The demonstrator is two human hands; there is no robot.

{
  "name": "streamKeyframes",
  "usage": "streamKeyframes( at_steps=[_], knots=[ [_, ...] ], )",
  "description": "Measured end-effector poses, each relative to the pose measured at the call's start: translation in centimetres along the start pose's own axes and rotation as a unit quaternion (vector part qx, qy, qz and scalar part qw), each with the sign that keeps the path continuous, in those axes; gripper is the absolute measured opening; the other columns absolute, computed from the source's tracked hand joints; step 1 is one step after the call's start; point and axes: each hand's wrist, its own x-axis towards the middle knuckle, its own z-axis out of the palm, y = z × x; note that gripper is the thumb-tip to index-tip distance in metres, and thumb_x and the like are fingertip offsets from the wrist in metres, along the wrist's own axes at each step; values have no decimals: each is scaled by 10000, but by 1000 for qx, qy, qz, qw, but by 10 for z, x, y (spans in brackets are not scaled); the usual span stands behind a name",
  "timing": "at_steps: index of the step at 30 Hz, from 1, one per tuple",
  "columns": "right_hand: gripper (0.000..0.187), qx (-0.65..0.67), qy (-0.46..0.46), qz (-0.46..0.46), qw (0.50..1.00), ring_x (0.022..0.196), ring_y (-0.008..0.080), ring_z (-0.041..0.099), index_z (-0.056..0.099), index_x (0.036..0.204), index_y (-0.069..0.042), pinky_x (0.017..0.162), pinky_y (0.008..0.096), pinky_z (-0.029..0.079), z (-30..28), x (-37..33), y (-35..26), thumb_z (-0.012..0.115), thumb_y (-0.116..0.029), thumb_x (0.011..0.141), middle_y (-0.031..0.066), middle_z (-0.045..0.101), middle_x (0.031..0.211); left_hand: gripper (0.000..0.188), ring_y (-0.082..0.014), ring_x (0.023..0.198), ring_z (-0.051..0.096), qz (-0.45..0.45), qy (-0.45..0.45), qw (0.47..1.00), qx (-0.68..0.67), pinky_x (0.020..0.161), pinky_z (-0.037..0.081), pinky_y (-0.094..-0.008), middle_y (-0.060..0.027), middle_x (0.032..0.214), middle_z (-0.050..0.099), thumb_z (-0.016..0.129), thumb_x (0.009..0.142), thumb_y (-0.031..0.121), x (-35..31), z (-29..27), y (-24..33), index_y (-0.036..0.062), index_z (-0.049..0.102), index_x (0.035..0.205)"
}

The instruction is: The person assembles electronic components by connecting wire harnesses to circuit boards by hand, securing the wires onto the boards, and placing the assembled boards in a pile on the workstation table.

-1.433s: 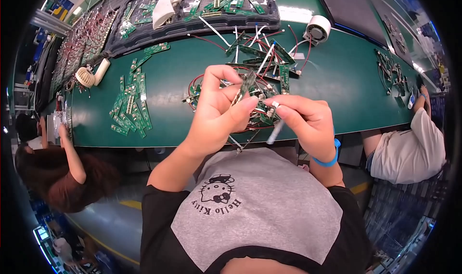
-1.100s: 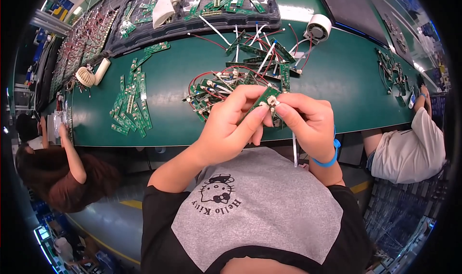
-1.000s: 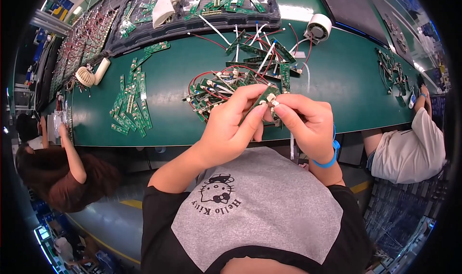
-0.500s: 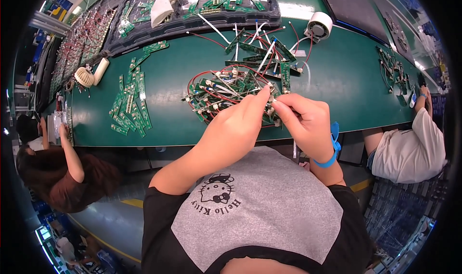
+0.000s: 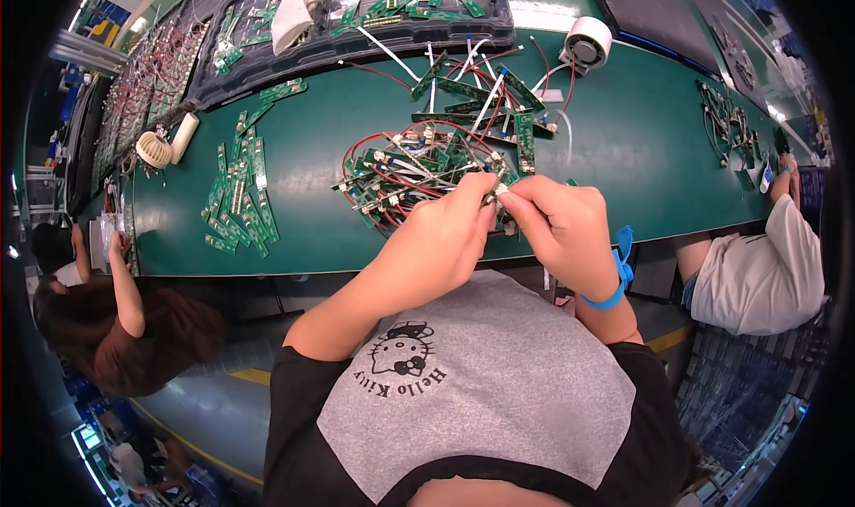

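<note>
Close to the table's front edge, my left hand (image 5: 445, 235) is closed in a pinch on a narrow circuit board, mostly hidden by the fingers. Thumb and forefinger of my right hand (image 5: 563, 231) pinch a small pale connector (image 5: 500, 189) at the board's end, and the two hands' fingertips almost meet. Just beyond them lies a tangled heap of green circuit boards (image 5: 401, 164) with red wires and white connectors. Behind that heap, more boards (image 5: 463, 88) carry white flat cables and red leads.
Loose green boards (image 5: 239, 195) lie to the left, near a small cream fan (image 5: 154, 149). A black tray (image 5: 267, 69) of boards with a white glove (image 5: 297, 15) stands at the back. A white fan (image 5: 588, 44) sits back right. Co-workers sit at both sides.
My left hand's fingertips have come slightly down toward me, and both hands stay pinched together. The heap looks the same.
</note>
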Motion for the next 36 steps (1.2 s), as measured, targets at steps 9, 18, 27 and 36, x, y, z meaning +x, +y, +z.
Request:
streamKeyframes(
  at_steps=[9, 18, 27, 36],
  knots=[
    [91, 33, -47, 39, 998, 474, 245, 555, 580, 714, -31, 435, 308, 423, 0, -1, 3, 594, -87, 784, 107, 571, 587, 225, -173, 634, 637, -26, -71, 995, 57, 553, 484, -262, -94, 765, 630, 475, 831, 15, 5, -16, -4, -20, 456, 1053],
    [84, 75, -64, 69, 993, 493, 203, 547, 599, 741, -24, 463, 280, 417, -10, -2, -1, 613, -100, 773, 91, 555, 564, 133, -156, 633, 646, -62, -79, 992, -70, 541, 475, -239, -81, 731, 628, 446, 884, 47, 8, -16, 5, -18, 506, 982],
    [160, 58, 125, -51, 989, 720, 199, 545, 613, 842, 16, 622, 281, 426, -45, -11, 0, 496, 35, 735, 116, 582, 799, 180, -259, 655, 646, -177, -65, 874, -448, 565, 509, -280, -213, 791, 609, 369, 936, 140, 13, -19, -7, -22, 419, 995],
    [322, 51, 117, -93, 988, 602, 123, 584, 622, 901, -3, 523, 217, 484, -27, -20, 2, 492, 159, 655, 161, 604, 966, 202, -263, 700, 649, -177, -38, 828, -531, 588, 502, -284, -209, 828, 615, 393, 937, 193, 13, -20, -12, -4, 426, 969]
  ],
)
